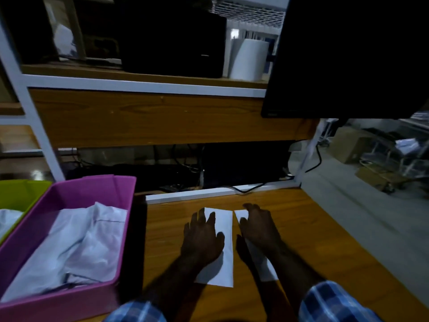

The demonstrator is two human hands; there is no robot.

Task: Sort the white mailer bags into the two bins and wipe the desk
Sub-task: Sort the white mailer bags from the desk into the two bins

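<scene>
Two flat white mailer bags lie side by side on the wooden desk (308, 228). My left hand (203, 238) rests flat on the left bag (226, 240), fingers spread. On the right bag (240, 214) lies my right hand (260, 228), fingers also spread, covering most of it. A pink bin (79, 189) at the left holds several crumpled white mailer bags (76, 245). Beside it at the far left, a green bin (18, 191) shows a bit of white bag (9, 219) inside.
A dark monitor (348, 56) hangs over the desk's right rear. Behind the desk a wooden shelf carries a white roll (249, 59) and a black box (171, 38). Cables run along the back edge. The desk's right edge drops to a floor with cardboard boxes (350, 145).
</scene>
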